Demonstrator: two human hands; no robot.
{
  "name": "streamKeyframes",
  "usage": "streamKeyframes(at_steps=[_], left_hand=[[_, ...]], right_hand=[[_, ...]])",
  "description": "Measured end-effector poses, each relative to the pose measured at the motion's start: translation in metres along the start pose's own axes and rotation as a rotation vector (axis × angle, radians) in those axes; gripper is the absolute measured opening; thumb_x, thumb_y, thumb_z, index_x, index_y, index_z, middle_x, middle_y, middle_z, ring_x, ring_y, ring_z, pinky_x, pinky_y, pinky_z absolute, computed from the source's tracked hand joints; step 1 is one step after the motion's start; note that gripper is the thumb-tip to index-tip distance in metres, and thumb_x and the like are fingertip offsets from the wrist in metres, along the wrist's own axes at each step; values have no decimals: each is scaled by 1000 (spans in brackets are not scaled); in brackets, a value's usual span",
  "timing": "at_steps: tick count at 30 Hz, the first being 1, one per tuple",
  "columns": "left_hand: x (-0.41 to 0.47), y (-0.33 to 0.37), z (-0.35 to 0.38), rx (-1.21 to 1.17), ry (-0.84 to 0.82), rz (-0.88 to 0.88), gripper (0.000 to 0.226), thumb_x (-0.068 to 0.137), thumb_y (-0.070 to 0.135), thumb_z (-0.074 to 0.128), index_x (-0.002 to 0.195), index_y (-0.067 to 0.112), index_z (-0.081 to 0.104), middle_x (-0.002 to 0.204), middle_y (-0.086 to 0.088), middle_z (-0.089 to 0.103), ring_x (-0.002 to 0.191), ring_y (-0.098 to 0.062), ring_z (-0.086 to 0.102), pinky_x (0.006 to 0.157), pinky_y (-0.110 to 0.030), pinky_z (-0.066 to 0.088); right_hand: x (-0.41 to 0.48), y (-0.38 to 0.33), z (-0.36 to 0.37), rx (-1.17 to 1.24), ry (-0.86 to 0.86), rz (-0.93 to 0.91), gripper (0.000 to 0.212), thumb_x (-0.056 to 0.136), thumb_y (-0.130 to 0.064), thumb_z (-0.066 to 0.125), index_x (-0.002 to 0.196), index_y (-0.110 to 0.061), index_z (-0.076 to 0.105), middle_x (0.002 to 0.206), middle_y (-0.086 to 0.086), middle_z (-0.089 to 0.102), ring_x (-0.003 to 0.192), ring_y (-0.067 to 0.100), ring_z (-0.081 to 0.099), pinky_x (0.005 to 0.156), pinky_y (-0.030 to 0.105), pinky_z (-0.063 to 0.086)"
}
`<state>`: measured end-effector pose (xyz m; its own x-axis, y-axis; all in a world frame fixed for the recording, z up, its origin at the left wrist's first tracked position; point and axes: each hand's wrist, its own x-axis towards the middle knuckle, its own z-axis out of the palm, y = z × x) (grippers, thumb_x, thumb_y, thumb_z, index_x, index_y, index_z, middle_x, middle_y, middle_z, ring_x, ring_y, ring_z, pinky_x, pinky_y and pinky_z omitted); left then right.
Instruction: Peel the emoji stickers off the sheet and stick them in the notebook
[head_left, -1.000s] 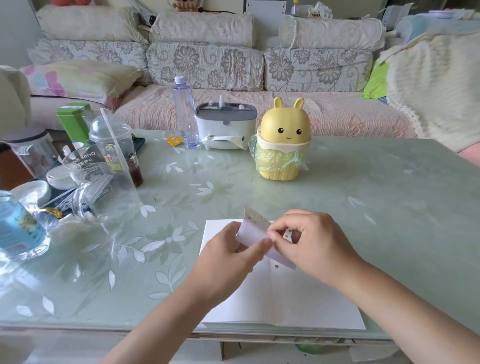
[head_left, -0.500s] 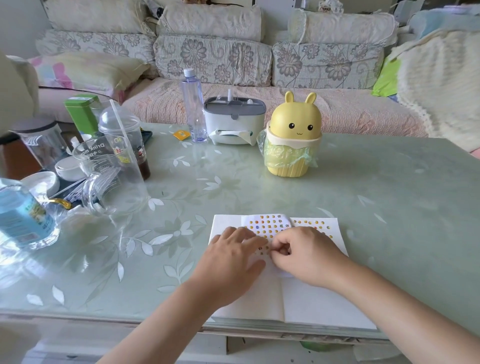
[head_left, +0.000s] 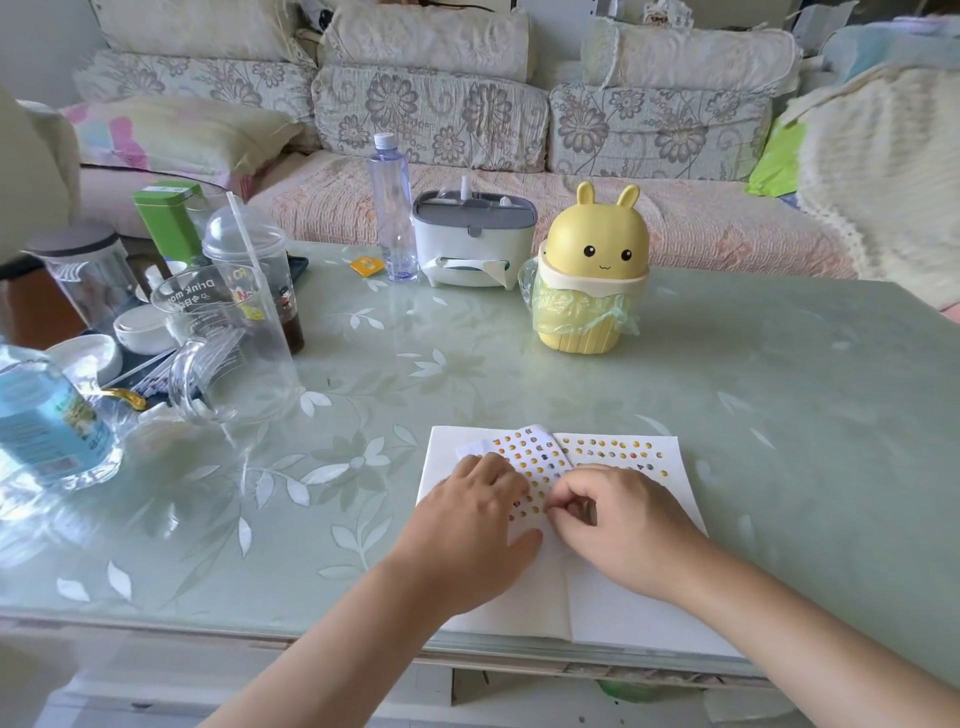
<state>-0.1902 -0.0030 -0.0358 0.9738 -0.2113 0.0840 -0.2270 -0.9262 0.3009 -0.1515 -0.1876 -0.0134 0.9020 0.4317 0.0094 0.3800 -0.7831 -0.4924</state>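
A white notebook (head_left: 439, 452) lies open on the green glass table near its front edge. Rows of small emoji stickers (head_left: 613, 449) sit along the top of its right page. The sticker sheet (head_left: 535, 457), curled at its far end, lies over the spine and left page. My left hand (head_left: 467, 525) presses flat on the sheet's left part. My right hand (head_left: 618, 519) has thumb and forefinger pinched together at the sheet's right side. Whether a sticker is between those fingertips is too small to tell.
A yellow bunny-shaped bin (head_left: 592, 291), a tissue box (head_left: 472, 239) and a clear bottle (head_left: 392, 208) stand at the back. A glass jug (head_left: 223, 348), a lidded cup with straw (head_left: 254, 270) and a blue water bottle (head_left: 41, 415) crowd the left side.
The sheet, held up in the air by both hands a second ago, now lies on the notebook. My left hand flattened onto it and my right hand pinches at it.
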Motion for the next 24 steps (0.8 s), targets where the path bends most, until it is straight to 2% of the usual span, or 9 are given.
streamKeyframes(at_steps=[4,6,10,14,17,19,21,24], left_hand=[[1,2,-1,36,-5,18,68,77,64,22,132,39,53,126,10,47,121,-15,41,102,-27,33],[0,4,0,53,6,16,72,73,65,18,130,40,56,124,9,49,119,-15,43,100,-28,33],[0,4,0,90,30,-16,64,77,67,27,127,40,58,120,10,49,113,-15,44,97,-28,33],[-1,5,-5,98,17,13,75,72,68,17,128,41,59,121,9,51,112,-15,46,97,-28,35],[-2,6,-9,72,3,29,74,74,57,13,129,40,60,120,7,51,111,-16,45,96,-28,36],[-2,6,-10,57,-14,22,64,79,50,22,129,38,60,120,7,51,111,-16,45,97,-28,36],[-3,6,-10,56,-24,20,58,80,46,30,130,38,60,120,7,51,111,-15,45,97,-27,36],[-2,4,-8,44,-15,35,52,83,50,36,126,35,62,119,7,51,112,-15,45,99,-29,38]], right_hand=[[3,3,1,118,-56,135,18,89,-32,64,71,-30,66,62,-21,61,63,3,53,68,27,47],[4,3,-1,100,-83,132,16,88,-33,62,73,-33,66,64,-25,61,65,2,54,67,26,46],[0,4,-6,-53,-98,20,9,89,-37,60,81,-38,64,73,-22,62,71,-1,55,71,26,47],[-3,1,-9,-91,-85,-18,6,89,-38,63,86,-35,68,80,-22,59,75,-2,53,76,26,46],[-4,-1,-8,-84,-49,18,16,80,-50,69,81,-35,68,80,-21,63,78,-3,57,70,17,44],[-4,-1,-7,-78,-48,28,17,80,-53,71,79,-36,68,79,-22,64,76,-5,57,67,15,42],[-2,-2,-7,-81,-45,37,12,84,-46,69,78,-37,68,80,-21,66,76,-4,58,71,20,46],[-2,-2,-9,-114,-29,39,9,88,-41,65,82,-36,70,83,-20,67,78,-2,59,70,19,46]])
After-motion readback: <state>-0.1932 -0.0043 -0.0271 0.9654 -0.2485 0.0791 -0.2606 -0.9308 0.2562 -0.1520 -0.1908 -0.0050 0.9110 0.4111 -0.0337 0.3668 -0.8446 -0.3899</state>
